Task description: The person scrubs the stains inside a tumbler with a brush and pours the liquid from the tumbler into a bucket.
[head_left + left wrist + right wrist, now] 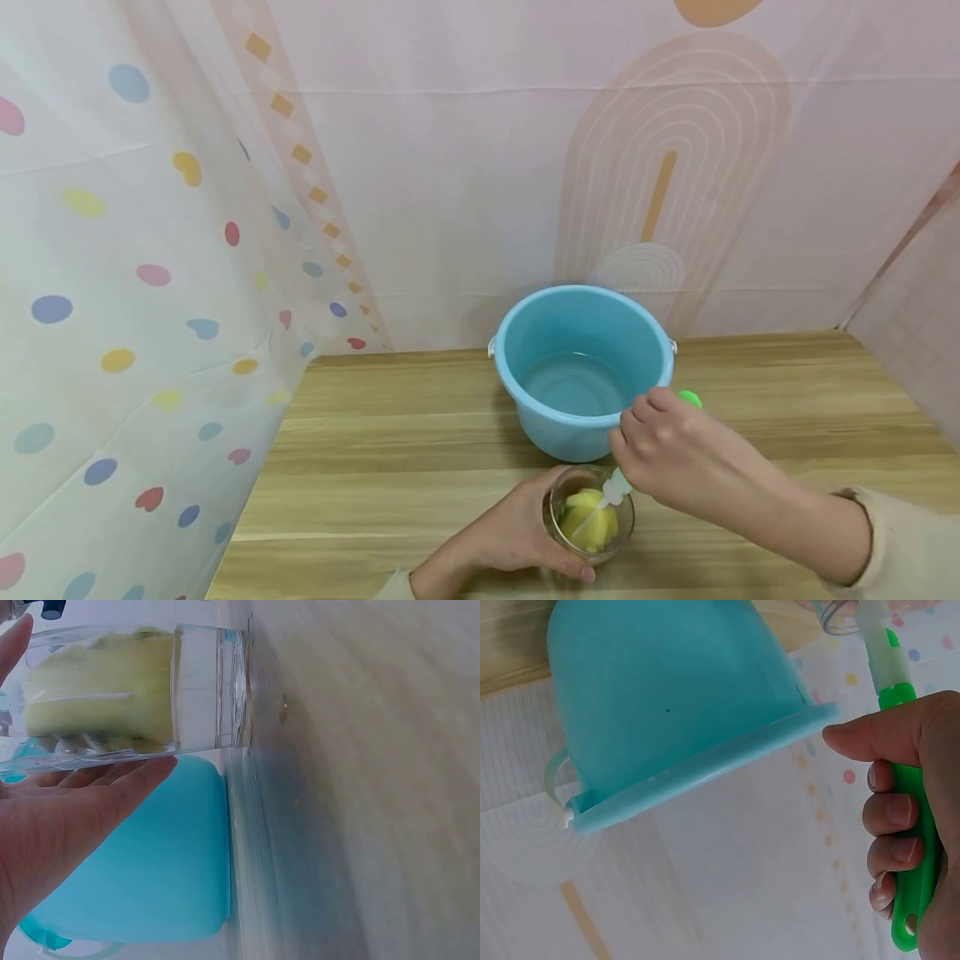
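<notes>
Head view: the glass (613, 555) is gripped by the left hand (510, 527), with the thumb laid along its near side and the fingers round its far side. Below those fingers, the base of the glass is seen at or very near the tabletop (375, 450); firm contact cannot be confirmed. The green handle (913, 900) of a brush is clasped by the right hand (667, 450), fingers curled round it and thumb pointed toward the shaft. Down and inward from the right fingertips, the yellow sponge head (591, 521) is lodged inside the glass, between the left thumb and fingers. Just beyond both sets of fingertips a blue bucket (555, 433) is placed, with shallow water (577, 379) in its bottom. Progress, as judged: insertion of the head is done and scrubbing is probably under way, at roughly a middle stage. Withdrawal of the brush and release of the glass are not yet done. Whether any residue is left on the inner wall cannot be told, as much of it is covered by sponge.
</notes>
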Demonstrator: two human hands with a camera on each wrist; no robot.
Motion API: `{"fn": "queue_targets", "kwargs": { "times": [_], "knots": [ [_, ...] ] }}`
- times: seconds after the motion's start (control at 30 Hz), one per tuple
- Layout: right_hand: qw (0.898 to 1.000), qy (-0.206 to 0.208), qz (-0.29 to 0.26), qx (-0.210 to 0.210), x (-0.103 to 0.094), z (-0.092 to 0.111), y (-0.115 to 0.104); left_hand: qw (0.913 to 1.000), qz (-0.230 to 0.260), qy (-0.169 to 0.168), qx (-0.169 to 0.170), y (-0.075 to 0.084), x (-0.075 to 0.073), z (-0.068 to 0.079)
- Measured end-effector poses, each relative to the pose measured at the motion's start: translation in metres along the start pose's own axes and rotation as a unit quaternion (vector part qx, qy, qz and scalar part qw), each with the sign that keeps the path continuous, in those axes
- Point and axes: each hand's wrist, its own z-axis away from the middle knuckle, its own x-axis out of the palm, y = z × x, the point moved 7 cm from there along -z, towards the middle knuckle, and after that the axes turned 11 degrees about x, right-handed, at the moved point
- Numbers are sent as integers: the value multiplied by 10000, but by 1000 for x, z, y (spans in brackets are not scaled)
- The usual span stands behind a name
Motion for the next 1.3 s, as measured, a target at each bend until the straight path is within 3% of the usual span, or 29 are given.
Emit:
{"fn": "queue_targets", "kwargs": {
  "times": [0.43,0.7,0.97,1.3],
  "knots": [
    [9941,-42,932,-550,3,-10,-27,9995,238,-124,152,2,1,0],
    [9861,-7,1449,-815,1,-23,-42,9990,432,-131,25,2,2,2],
    [9817,-357,1702,-777,11,-31,-38,9985,504,-206,16,3,2,2],
    [9781,-711,1840,-673,23,-28,-25,9999,43,-130,47,3,0,1]
  ]
}}
